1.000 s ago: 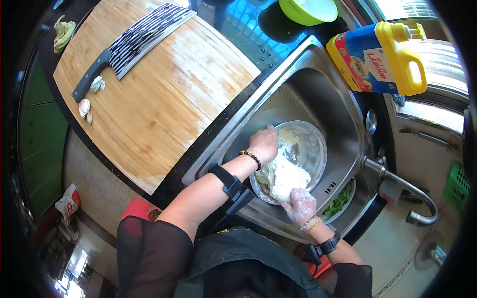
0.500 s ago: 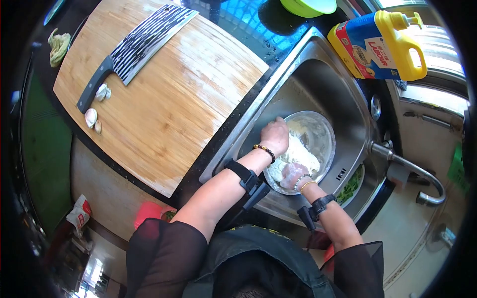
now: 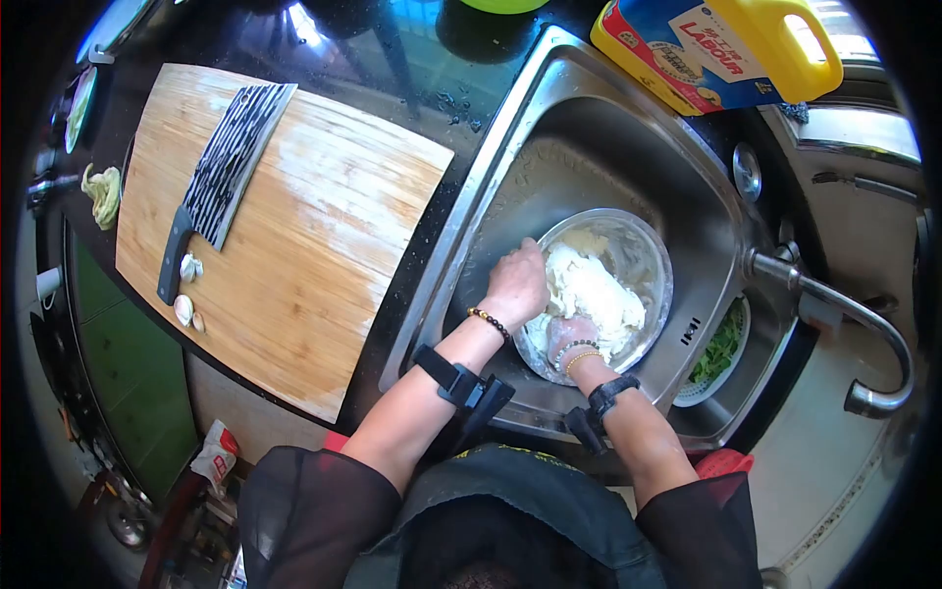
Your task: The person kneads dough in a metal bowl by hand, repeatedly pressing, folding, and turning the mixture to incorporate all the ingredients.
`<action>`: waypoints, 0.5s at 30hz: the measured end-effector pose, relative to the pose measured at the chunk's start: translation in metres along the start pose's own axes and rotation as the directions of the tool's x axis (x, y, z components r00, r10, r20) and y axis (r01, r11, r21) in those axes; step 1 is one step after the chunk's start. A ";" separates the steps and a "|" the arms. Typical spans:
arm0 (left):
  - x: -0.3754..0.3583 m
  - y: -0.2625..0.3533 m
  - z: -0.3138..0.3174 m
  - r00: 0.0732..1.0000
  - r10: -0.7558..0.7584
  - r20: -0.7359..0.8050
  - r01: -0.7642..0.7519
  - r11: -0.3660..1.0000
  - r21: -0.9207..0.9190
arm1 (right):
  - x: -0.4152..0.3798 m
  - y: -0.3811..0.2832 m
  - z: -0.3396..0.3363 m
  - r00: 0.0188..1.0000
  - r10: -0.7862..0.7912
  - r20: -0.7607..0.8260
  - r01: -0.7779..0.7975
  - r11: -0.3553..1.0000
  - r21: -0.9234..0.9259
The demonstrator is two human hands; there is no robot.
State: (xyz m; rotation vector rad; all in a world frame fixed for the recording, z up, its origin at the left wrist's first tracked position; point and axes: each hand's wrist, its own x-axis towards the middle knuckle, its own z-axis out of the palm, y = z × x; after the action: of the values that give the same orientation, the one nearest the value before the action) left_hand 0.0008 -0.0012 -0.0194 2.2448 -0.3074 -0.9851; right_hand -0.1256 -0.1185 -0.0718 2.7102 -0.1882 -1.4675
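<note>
A round metal bowl (image 3: 659, 257) sits in the sink and holds white, floury dough (image 3: 601, 294). My left hand (image 3: 518, 285), with a beaded bracelet on its wrist, is closed on the bowl's left rim; the fingertips are partly hidden. Inside the bowl, at its near left, my right hand (image 3: 572, 339) is pressed into the dough. Its fingers look curled in the dough and are mostly covered by it. Some paler, drier flour sticks to the bowl's inner wall.
A cleaver (image 3: 231, 162) and garlic cloves (image 3: 184, 309) lie on the wooden board (image 3: 294, 265) at left. Around the steel sink (image 3: 549, 128) are a yellow detergent jug (image 3: 702, 49) and a curved faucet (image 3: 863, 329). A colander (image 3: 738, 358) of greens stands in the smaller basin.
My view has shifted, so the board and cleaver appear lower and further left. My right hand has pushed deeper into the dough. My left hand stays on the bowl's rim.
</note>
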 end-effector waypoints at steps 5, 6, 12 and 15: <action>0.000 0.003 -0.001 0.998 -0.057 -0.037 0.056 0.998 -0.024 | 0.010 0.000 -0.001 0.998 -0.043 -0.047 0.040 0.997 -0.068; 0.000 0.003 -0.002 0.997 -0.053 -0.058 0.051 0.998 -0.041 | 0.009 0.000 -0.007 0.995 -0.102 -0.012 0.101 0.991 -0.085; 0.003 -0.004 0.003 0.999 -0.022 -0.030 0.021 0.999 -0.031 | -0.028 0.008 -0.049 0.913 -0.371 0.169 0.398 0.902 -0.169; 0.003 -0.005 0.003 0.999 0.025 -0.028 -0.026 0.999 -0.028 | -0.052 0.027 -0.087 0.965 -0.262 0.012 0.258 0.956 0.139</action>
State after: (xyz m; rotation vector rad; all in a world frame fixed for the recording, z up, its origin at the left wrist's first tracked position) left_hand 0.0007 0.0001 -0.0258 2.2216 -0.3075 -0.9384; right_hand -0.0827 -0.1388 0.0218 2.9165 0.0750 -1.6164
